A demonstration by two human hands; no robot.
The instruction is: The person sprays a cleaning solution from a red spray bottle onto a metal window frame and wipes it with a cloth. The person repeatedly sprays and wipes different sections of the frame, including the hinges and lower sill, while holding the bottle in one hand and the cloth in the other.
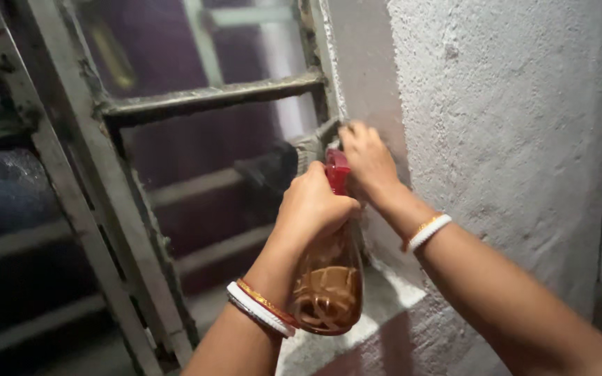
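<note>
Big rough white wall (517,139) fills the right side, coarse plaster, with a smoother grey strip along its left edge. Beside it stands the window grille (210,97), worn metal bars with flaking paint, dark glass and dim purple behind. Down at the bottom edge, a pale sill (384,299) juts out under the wall's corner.

Now the hands. The left hand (313,205) is wrapped tight round the neck of a spray bottle (329,282), fingers closed full around it just under the red trigger head (336,170). The bottle hangs upright, its body over the sill, right at the wall's left edge. It is clear plastic with amber-brown liquid, fairly full by the look, so I judge it moderately heavy, stiff-walled, and likely slick if wet; the neck below the trigger is the sure place to hold. No label shows on it, only moulded curves in the plastic; no signs on the wall either.

The right hand (367,157) is pressed flat-ish at the wall's edge, fingers clamped on a grey cloth (311,143) that bunches toward the grille. Soft, limp, easy to wad.

Smallest of all: white and gold bangles on the left wrist (263,308) and the right wrist (428,230).
</note>
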